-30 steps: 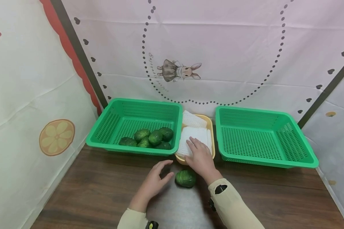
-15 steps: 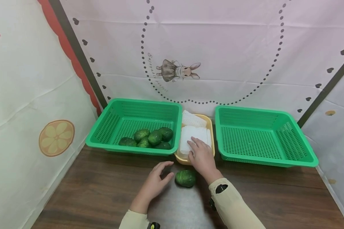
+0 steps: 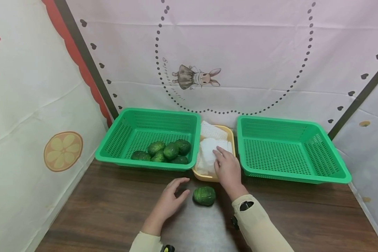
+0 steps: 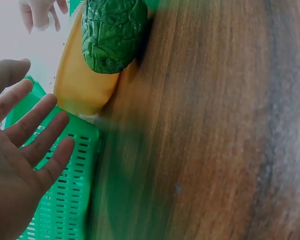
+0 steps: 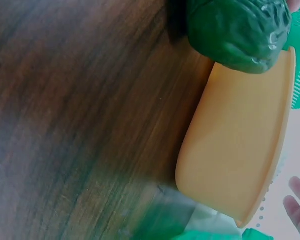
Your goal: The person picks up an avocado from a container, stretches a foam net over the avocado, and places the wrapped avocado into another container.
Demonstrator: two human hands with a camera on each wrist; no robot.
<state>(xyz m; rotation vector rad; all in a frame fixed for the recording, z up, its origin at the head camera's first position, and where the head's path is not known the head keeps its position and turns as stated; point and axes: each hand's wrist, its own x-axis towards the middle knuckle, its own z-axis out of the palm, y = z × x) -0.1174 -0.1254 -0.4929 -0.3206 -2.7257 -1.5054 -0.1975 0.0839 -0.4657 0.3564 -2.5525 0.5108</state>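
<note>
A wrinkled, dark green avocado-like fruit (image 3: 204,196) lies on the table between my hands. My left hand (image 3: 170,199) is held just left of it, fingers apart and holding nothing; the left wrist view shows its open palm. Behind the fruit, a yellow basket (image 3: 231,138) holds white foam net sleeves (image 3: 210,148). My right hand (image 3: 228,171) reaches over its front right rim, fingertips on the top sleeve, thumb side partly hidden. In the right wrist view, the fingers (image 5: 296,206) of this hand look extended beside the basket wall.
A green basket (image 3: 113,140) at the left holds several similar green fruits (image 3: 170,151). At the right stands another green basket (image 3: 274,157) with its mesh floor showing. A printed cloth (image 3: 245,63) rises behind the baskets. The table (image 3: 113,203) is dark wood.
My right hand has shifted right and slightly back, and the top foam net sleeve has slid askew, baring the layers beneath at the left. My left hand and the fruit stay put.
</note>
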